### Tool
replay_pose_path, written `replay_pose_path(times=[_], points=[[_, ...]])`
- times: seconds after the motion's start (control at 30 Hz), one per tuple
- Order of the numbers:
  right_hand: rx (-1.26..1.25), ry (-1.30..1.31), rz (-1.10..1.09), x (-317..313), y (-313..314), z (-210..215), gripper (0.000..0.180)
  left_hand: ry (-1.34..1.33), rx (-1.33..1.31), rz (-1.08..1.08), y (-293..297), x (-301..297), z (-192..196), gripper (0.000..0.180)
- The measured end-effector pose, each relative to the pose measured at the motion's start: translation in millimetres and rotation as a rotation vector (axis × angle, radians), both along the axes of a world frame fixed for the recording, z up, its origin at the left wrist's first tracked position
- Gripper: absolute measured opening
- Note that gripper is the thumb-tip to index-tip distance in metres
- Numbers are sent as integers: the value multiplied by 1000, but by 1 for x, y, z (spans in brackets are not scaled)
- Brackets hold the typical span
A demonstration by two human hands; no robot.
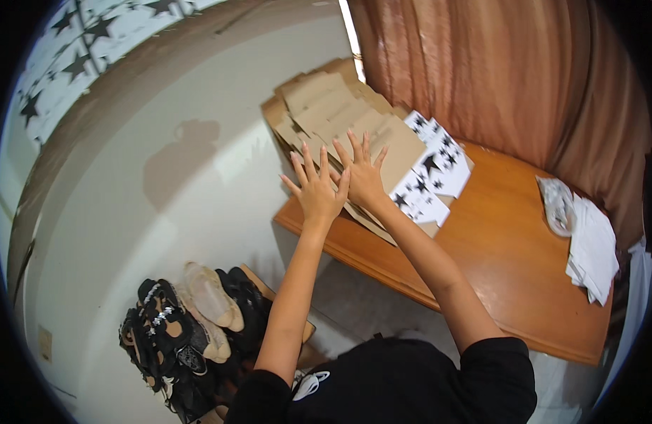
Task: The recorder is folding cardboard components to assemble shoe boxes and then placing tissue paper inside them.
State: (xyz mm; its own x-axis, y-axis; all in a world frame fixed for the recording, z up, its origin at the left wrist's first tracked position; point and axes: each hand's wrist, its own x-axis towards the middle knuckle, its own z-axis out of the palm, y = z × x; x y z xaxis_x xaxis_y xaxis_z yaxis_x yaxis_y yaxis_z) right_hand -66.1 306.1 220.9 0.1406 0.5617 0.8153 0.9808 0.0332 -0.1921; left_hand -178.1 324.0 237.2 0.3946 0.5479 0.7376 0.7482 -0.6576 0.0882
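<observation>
My left hand (316, 187) and my right hand (362, 172) are both raised with fingers spread, side by side over the near edge of a leaning stack of flattened brown cardboard pieces (326, 109). The stack stands at the far left end of a wooden table (509, 261). Neither hand grips anything; the right palm seems to rest flat on a cardboard sheet. White sheets printed with black stars (435, 177) lie against the cardboard, just right of my right hand.
A pile of white folded papers (593, 251) and a crumpled patterned bag (555, 203) lie at the table's right end. A brown curtain (509, 71) hangs behind. Several shoes (191, 318) are heaped on the floor below left, by a pale wall.
</observation>
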Motion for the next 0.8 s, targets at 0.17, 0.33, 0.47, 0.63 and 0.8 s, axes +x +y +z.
replay_pose_path(times=[0.17, 0.33, 0.47, 0.63, 0.8], points=[[-328, 175, -87, 53, -45, -106, 65, 85, -226, -156, -23, 56, -102, 63], [-561, 205, -210, 100, -78, -198, 65, 282, -471, -191, -35, 104, -165, 76], [-621, 299, -148, 118, -90, -217, 68, 244, -476, -228, -30, 123, -197, 78], [-655, 325, -158, 133, -78, -219, 75, 261, -455, -169, -12, 144, -197, 77], [-703, 369, -220, 142, -71, -216, 74, 281, -529, -243, -15, 161, -200, 78]])
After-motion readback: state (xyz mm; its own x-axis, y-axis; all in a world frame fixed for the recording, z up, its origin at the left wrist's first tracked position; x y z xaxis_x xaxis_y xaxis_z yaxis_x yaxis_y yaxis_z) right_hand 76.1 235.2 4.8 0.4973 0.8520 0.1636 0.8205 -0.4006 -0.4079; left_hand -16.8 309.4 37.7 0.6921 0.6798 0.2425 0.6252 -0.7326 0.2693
